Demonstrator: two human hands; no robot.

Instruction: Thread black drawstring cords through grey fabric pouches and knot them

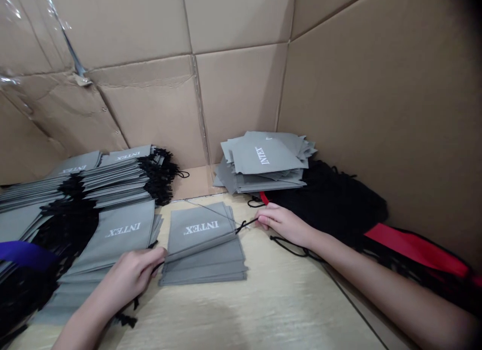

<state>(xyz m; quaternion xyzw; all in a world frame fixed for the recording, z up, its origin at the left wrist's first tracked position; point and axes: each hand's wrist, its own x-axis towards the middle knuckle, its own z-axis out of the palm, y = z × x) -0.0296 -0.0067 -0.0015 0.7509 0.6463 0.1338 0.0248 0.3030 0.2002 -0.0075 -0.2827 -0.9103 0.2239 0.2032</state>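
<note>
A grey drawstring pouch [201,227] printed INTEX lies on top of a small stack of grey pouches [211,273]. Its near edge is lifted and folded. My left hand [137,272] is closed at the left end of that edge, where a bit of dark cord shows at the fingertips. Pinched in my right hand [282,223] is a black cord [247,223], which runs taut to a knot at the pouch's right end. A thin dark strand also stretches from this knot over the pouch's far side.
Corded grey pouches [120,182] are piled at the left, with more pouches [128,222] beside my left hand. Uncorded grey pieces [267,156] are stacked at the back. A black cord bundle [339,194] with a red band [414,247] lies right. Cardboard walls [241,84] enclose the table.
</note>
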